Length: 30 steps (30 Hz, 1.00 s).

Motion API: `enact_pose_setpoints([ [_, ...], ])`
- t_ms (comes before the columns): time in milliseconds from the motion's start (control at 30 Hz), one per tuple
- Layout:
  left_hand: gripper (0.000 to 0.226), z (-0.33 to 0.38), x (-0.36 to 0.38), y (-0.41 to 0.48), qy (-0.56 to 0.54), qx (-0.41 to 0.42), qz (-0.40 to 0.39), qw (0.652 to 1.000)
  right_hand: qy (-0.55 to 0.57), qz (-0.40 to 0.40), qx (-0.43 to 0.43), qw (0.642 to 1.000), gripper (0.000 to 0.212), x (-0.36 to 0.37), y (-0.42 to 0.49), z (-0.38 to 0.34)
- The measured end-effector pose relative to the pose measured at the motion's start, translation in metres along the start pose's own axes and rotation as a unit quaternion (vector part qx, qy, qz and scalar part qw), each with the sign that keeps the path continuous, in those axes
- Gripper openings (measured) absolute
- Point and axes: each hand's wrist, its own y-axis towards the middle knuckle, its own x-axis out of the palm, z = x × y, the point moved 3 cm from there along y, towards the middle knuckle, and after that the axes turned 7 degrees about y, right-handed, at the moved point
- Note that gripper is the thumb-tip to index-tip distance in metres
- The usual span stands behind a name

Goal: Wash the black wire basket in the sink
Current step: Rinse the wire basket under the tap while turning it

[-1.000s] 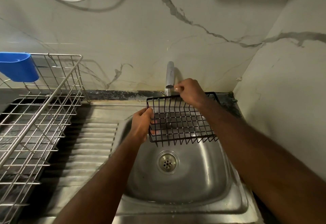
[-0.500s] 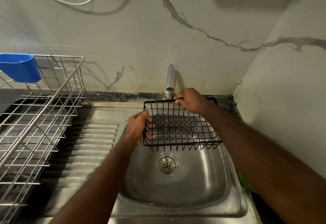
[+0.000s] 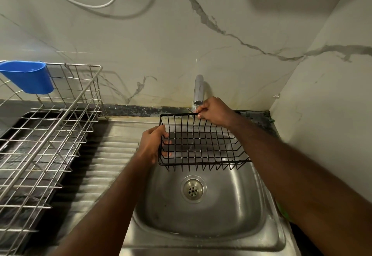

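Item: black wire basket, held level above the bowl of the steel sink, open side up, its far rim just under the spout of the tap.
Left hand: curled round the basket's left end wall, thumb over the top rim, fingertips showing through the wires inside.
Right hand: pinching the far rim at the middle, just beside the tap spout.
Water: a thin stream appears to fall from the spout through the far wires; faint, not certain.
Drain: below the basket's near edge, nearer the body than both hands, uncovered.
Left of the left hand: ribbed draining board; further left, a steel dish rack with a blue plastic cup hooked on its far rim.
Step in hand: judged to be rinsing, basket presented to the tap; no sponge or soap visible.
Next move calls for: tilting or turning the basket between both hands so the stream reaches the floor and near wall, grip kept firm as wet wire may slip.
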Motion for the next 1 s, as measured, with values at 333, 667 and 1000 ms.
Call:
enact_pose_setpoints([
  [333, 0.014, 0.001, -0.001, 0.001, 0.000, 0.003, -0.011, 1.000, 0.014, 0.012, -0.017, 1.000, 0.023, -0.002, 0.000, 0.000],
  [667, 0.021, 0.005, 0.016, 0.009, 0.014, -0.007, -0.050, 0.999, -0.011, 0.071, -0.035, 0.997, 0.016, -0.009, -0.011, 0.020],
  [1000, 0.026, 0.009, 0.037, 0.013, 0.038, -0.013, -0.070, 0.997, -0.034, 0.101, -0.031, 0.994, 0.013, -0.022, -0.019, 0.043],
])
